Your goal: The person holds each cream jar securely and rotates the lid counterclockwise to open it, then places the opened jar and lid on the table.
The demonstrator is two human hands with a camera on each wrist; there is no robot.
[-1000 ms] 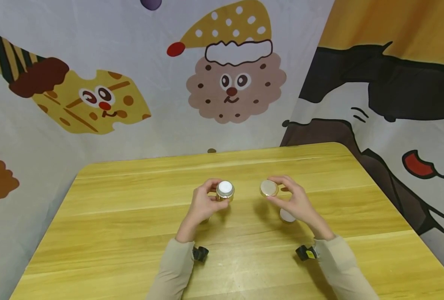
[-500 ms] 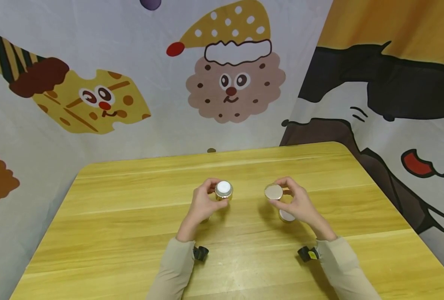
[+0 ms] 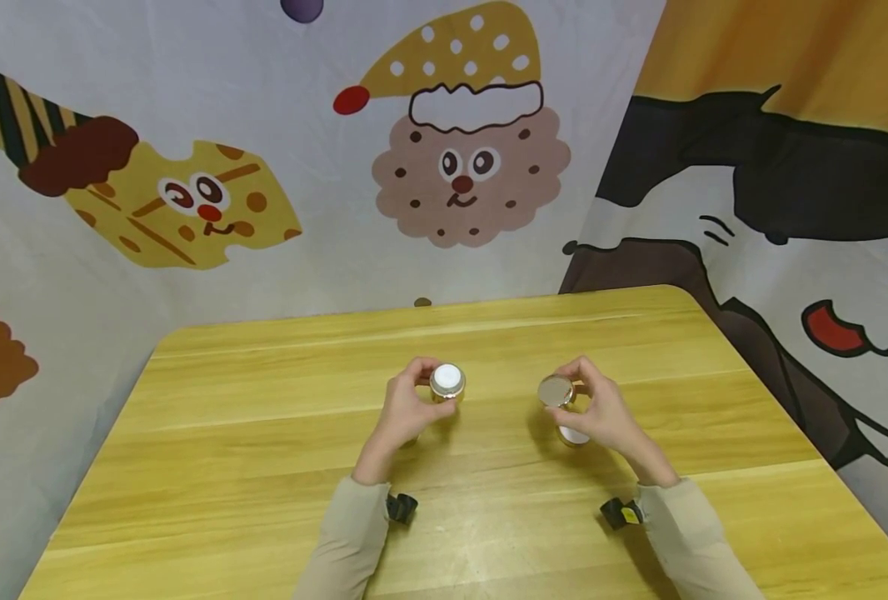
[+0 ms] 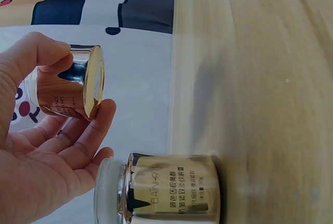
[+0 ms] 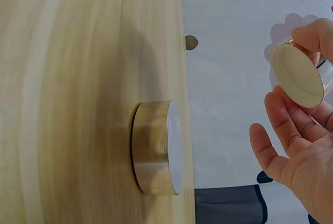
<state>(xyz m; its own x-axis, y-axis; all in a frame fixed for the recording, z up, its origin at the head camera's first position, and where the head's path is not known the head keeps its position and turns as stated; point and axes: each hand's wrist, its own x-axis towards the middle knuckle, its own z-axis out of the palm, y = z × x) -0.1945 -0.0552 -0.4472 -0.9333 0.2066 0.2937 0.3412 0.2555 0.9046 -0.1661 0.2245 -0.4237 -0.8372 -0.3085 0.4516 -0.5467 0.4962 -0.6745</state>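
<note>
In the head view my left hand [image 3: 408, 410] grips a small gold cream jar [image 3: 447, 383] by its sides, white top facing up. The left wrist view shows this jar [image 4: 73, 83] raised off the table, thumb on one side and fingers on the other. Below that hand stands a second gold jar [image 4: 171, 187] with printed lettering, mostly hidden by the hand in the head view. My right hand [image 3: 601, 410] pinches a round gold lid [image 3: 556, 391] by its edge; its cream-coloured underside shows in the right wrist view. Beneath it, another gold lid [image 5: 153, 148] sits on the table, white face up.
The wooden table [image 3: 249, 467] has rounded far corners. A cloth [image 3: 324, 275] printed with cartoon figures hangs behind and beside it. A small black camera [image 3: 401, 507] is worn on my left wrist, another black camera [image 3: 621, 513] on my right.
My right hand has moved right and a little nearer to me with the lid, whose top has tilted and now looks mirror-like. The left hand and its jar have barely shifted.
</note>
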